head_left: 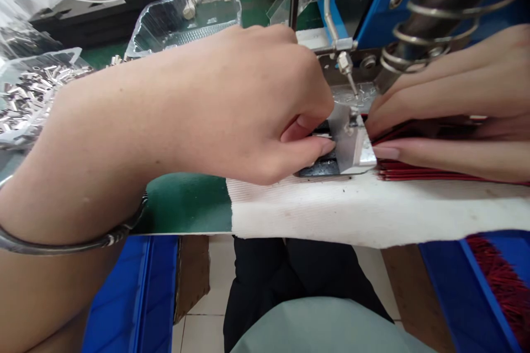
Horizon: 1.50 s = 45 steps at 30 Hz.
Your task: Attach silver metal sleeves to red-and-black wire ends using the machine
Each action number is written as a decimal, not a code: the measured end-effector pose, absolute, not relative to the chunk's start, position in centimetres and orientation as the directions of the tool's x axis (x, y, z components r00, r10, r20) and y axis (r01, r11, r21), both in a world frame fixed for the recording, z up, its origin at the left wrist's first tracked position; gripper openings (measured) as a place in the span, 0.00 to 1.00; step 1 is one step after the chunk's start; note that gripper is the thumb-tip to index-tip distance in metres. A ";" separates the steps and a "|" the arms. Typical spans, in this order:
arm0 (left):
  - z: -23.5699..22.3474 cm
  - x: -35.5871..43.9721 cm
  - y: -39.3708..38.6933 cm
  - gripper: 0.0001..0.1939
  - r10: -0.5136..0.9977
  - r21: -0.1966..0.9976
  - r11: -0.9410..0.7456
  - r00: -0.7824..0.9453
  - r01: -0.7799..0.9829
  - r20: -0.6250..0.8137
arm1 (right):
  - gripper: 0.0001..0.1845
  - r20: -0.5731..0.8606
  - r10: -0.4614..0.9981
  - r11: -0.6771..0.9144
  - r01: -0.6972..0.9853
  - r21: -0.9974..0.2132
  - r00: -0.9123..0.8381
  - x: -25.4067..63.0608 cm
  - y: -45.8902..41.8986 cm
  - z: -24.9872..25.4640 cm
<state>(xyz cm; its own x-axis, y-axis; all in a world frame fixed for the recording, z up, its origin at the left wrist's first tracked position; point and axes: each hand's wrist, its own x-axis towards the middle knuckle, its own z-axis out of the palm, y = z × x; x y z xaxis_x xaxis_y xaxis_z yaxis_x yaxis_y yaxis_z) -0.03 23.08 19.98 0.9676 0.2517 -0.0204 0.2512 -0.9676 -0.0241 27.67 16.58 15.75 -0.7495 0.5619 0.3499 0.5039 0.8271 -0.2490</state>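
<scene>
My left hand [265, 105] reaches across from the left, fingers curled and thumb pressed in at the left side of a small silver metal block [356, 146]. Whatever lies between those fingertips is hidden. On the block's other side, my right hand [451, 99] has its thumb and fingers closed around a bundle of thin red wires [418, 172]. The wire ends by the block are partly covered by the fingers. Just above the block, a thin metal nozzle [346, 66] points down. A dark base plate [318, 168] shows under my left thumb.
A transparent tray of small metal tubes [33, 94] stands at the left, another transparent tray [186, 27] behind my left hand. A spring-wrapped rod [408, 27] slants above my right hand. White cloth [310, 209] covers the table edge. A blue bin [451, 287] below holds red wires.
</scene>
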 end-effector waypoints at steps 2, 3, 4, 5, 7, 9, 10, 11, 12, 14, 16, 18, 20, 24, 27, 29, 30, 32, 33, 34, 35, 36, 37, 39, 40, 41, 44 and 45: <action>19.9 0.0 23.1 0.21 0.244 -0.014 -0.970 0.970 0.243 -0.009 | 0.12 0.291 0.506 0.862 0.479 -0.165 -0.812 27.8 16.8 15.8; 19.9 0.0 23.0 0.21 0.244 -0.008 -0.970 0.970 0.244 -0.007 | 0.12 0.275 0.491 0.871 0.470 -0.142 -0.827 27.9 16.8 15.8; 19.9 0.0 23.0 0.20 0.246 -0.005 -0.969 0.969 0.246 -0.004 | 0.12 0.278 0.489 0.872 0.469 -0.139 -0.827 27.9 16.8 15.8; 19.9 -0.1 23.0 0.20 0.245 -0.003 -0.969 0.969 0.245 0.003 | 0.12 0.279 0.491 0.871 0.471 -0.140 -0.825 27.9 16.8 15.9; 19.9 -0.2 23.0 0.19 0.237 -0.002 -0.971 0.971 0.237 0.015 | 0.12 0.288 0.491 0.871 0.470 -0.141 -0.822 27.8 16.8 15.9; 19.9 -0.3 23.0 0.19 0.222 -0.003 -0.975 0.974 0.222 0.033 | 0.12 0.294 0.486 0.874 0.464 -0.146 -0.823 27.7 16.7 15.9; 19.9 -0.4 23.0 0.20 0.219 -0.001 -0.976 0.975 0.219 0.039 | 0.13 0.299 0.482 0.876 0.458 -0.151 -0.823 27.6 16.7 15.8; 19.9 -0.4 23.0 0.20 0.215 0.003 -0.976 0.976 0.216 0.042 | 0.14 0.302 0.483 0.876 0.457 -0.156 -0.822 27.6 16.6 15.8; 19.9 -0.3 23.0 0.20 0.216 0.008 -0.976 0.975 0.216 0.042 | 0.14 0.300 0.483 0.875 0.456 -0.161 -0.822 27.6 16.6 15.7; 20.0 -0.2 22.8 0.20 0.220 0.028 -0.975 0.975 0.220 0.035 | 0.15 0.300 0.483 0.875 0.453 -0.167 -0.822 27.5 16.6 15.6; 20.0 -0.1 22.7 0.19 0.223 0.059 -0.973 0.974 0.222 0.022 | 0.15 0.304 0.481 0.877 0.451 -0.168 -0.822 27.5 16.6 15.6; 20.1 0.0 22.6 0.19 0.235 0.078 -0.969 0.972 0.233 0.013 | 0.15 0.307 0.478 0.879 0.447 -0.170 -0.823 27.5 16.6 15.6; 20.1 0.1 22.5 0.19 0.245 0.086 -0.966 0.970 0.244 0.006 | 0.15 0.305 0.478 0.878 0.443 -0.180 -0.824 27.5 16.5 15.7; 20.1 0.0 22.4 0.21 0.253 0.093 -0.963 0.967 0.252 0.000 | 0.13 0.306 0.470 0.882 0.427 -0.201 -0.828 27.4 16.4 15.8; 20.2 0.0 22.2 0.19 0.265 0.092 -0.960 0.964 0.265 -0.012 | 0.13 0.318 0.512 0.858 0.463 -0.221 -0.798 27.9 16.3 15.0; 20.2 0.0 22.2 0.18 0.268 0.097 -0.958 0.963 0.269 -0.018 | 0.14 0.353 0.544 0.839 0.493 -0.230 -0.761 28.4 16.1 14.0; 20.2 0.0 22.2 0.18 0.270 0.102 -0.957 0.963 0.270 -0.017 | 0.14 0.366 0.552 0.834 0.501 -0.231 -0.750 28.7 16.0 13.5; 20.2 0.0 22.3 0.19 0.263 0.117 -0.958 0.965 0.262 -0.008 | 0.15 0.376 0.551 0.834 0.505 -0.224 -0.745 29.1 15.9 12.9; 20.2 -0.1 22.3 0.19 0.257 0.124 -0.959 0.966 0.256 -0.004 | 0.15 0.376 0.548 0.836 0.504 -0.218 -0.747 29.2 15.8 12.7; 20.2 -0.1 22.4 0.19 0.246 0.129 -0.961 0.969 0.244 0.004 | 0.14 0.374 0.545 0.838 0.502 -0.213 -0.750 29.2 15.8 12.7; 20.1 -0.1 22.5 0.19 0.236 0.131 -0.964 0.972 0.233 0.013 | 0.14 0.372 0.542 0.840 0.501 -0.208 -0.754 29.0 15.8 12.9; 20.1 -0.1 22.5 0.18 0.229 0.134 -0.965 0.973 0.224 0.021 | 0.14 0.368 0.539 0.842 0.499 -0.206 -0.758 28.8 15.8 13.2; 20.1 -0.1 22.5 0.19 0.225 0.136 -0.966 0.974 0.220 0.027 | 0.13 0.363 0.534 0.845 0.493 -0.205 -0.764 28.4 15.9 13.6; 20.1 0.0 22.5 0.19 0.231 0.143 -0.964 0.972 0.224 0.035 | 0.12 0.348 0.512 0.859 0.467 -0.212 -0.785 27.7 16.1 14.6; 20.1 0.0 22.5 0.20 0.238 0.146 -0.962 0.971 0.231 0.032 | 0.12 0.337 0.499 0.866 0.450 -0.217 -0.798 27.3 16.1 15.0; 20.1 0.0 22.5 0.20 0.242 0.152 -0.960 0.970 0.234 0.031 | 0.12 0.330 0.485 0.874 0.433 -0.221 -0.810 27.0 16.2 15.4; 20.0 0.0 22.6 0.19 0.234 0.170 -0.959 0.972 0.225 0.033 | 0.11 0.335 0.462 0.885 0.404 -0.230 -0.821 26.5 16.3 16.1; 20.0 0.0 22.6 0.19 0.228 0.172 -0.960 0.973 0.219 0.037 | 0.11 0.344 0.462 0.886 0.403 -0.230 -0.818 26.5 16.2 16.2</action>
<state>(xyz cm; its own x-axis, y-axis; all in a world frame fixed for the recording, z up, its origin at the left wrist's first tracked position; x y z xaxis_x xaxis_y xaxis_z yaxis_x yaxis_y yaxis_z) 0.01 22.63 19.98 0.9729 0.2282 0.0369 0.2187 -0.9604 0.1725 26.50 16.25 16.15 -0.8177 0.4618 0.3437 0.4034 0.8856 -0.2303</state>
